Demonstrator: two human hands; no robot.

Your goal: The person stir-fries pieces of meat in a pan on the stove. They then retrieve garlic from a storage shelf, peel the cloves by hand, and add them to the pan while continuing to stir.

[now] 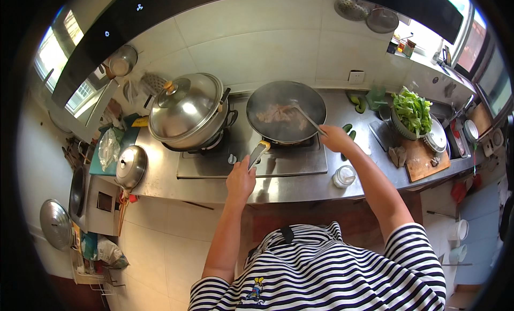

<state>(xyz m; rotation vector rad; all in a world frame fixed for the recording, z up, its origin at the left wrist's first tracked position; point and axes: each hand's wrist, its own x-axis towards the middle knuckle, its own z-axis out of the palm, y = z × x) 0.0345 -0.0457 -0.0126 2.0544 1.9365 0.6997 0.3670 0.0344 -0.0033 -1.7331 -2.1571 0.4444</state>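
A dark wok (pixel 257 122) sits on the right burner, with steam rising from it. Pale pinkish-brown pieces of food, apparently meat (pixel 281 115), lie in its bottom. My left hand (pixel 241 178) is closed around the wok's handle (pixel 258 153), which has a yellowish part near the pan. In my right hand (pixel 335 138) is the handle of a spatula (pixel 308 117). The spatula slants down into the wok, and its head is among the food, partly hidden by it. Both forearms reach over the counter's front edge.
Left of the wok stands a large steel pot with a domed lid (pixel 184 106). An open glass jar (pixel 344 177) of white contents and green peppers (pixel 351 134) lie near my right arm. Farther right are a colander of leafy greens (pixel 411 112) and a wooden cutting board (pixel 426 160).
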